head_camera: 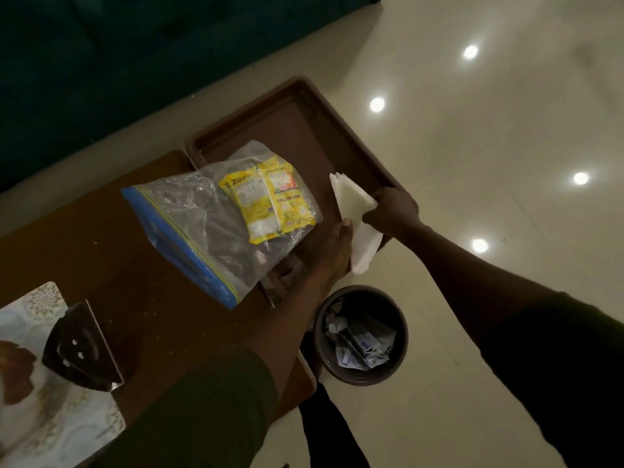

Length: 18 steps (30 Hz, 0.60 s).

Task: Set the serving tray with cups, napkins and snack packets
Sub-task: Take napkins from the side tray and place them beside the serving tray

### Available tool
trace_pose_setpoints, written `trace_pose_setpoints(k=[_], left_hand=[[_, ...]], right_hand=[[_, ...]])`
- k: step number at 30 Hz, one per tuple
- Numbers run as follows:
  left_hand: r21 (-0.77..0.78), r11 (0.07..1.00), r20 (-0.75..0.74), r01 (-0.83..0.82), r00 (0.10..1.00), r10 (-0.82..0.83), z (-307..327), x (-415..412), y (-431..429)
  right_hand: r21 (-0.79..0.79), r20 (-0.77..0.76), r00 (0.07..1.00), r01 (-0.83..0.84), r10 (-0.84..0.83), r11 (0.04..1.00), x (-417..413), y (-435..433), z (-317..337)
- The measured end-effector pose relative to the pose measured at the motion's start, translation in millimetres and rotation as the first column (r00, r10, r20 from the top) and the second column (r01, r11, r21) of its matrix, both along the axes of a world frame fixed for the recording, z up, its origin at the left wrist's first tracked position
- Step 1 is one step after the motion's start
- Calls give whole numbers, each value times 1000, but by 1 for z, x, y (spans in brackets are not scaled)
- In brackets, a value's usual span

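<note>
A dark brown serving tray (297,130) lies at the far end of the wooden table, partly overhanging its edge. A clear zip bag (189,224) with a blue seal rests across the tray's near left side; inside it are yellow snack packets (270,201). Both hands hold white paper napkins (351,201) over the tray's near right corner. My right hand (393,211) pinches the folded napkin from the right. My left hand (334,251) grips the lower napkin edge from below. No cups are in view.
A brown wooden table (111,251) carries a black napkin holder (81,349) on a patterned mat (44,413) at the near left. A round waste bin (361,336) with crumpled paper stands on the glossy tile floor beside the table. A dark sofa (135,62) runs along the back.
</note>
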<state>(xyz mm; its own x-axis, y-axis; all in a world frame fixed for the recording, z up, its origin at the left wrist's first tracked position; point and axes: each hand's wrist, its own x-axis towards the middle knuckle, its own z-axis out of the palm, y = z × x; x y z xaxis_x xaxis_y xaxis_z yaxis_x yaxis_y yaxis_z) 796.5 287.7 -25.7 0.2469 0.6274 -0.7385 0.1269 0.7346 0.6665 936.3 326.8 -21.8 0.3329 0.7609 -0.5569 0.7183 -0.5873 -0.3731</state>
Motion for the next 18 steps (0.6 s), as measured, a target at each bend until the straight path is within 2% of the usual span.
trace_pose_setpoints(k=[3,6,10,13,18], left_hand=[[46,999,45,-5,999,3,9,-13,6],[-56,986,154,-160,974,166,18,-33,15],[-207,923,240,-325,897,370,47,-78,34],[-237,865,275,-443,823,497,57,-125,49],[-214,812,229,-544,780,583,66,-199,40]], right_hand=[[97,-101,974,211,-202,973,-11,-2,21],[236,-214,940,313,-265,920,-34,-7,45],[290,-360,923,248,-136,924,-87,-7,69],[319,-346,938,116,2,941,-143,0,77],[472,-282,941,-34,188,881,-235,1,80]])
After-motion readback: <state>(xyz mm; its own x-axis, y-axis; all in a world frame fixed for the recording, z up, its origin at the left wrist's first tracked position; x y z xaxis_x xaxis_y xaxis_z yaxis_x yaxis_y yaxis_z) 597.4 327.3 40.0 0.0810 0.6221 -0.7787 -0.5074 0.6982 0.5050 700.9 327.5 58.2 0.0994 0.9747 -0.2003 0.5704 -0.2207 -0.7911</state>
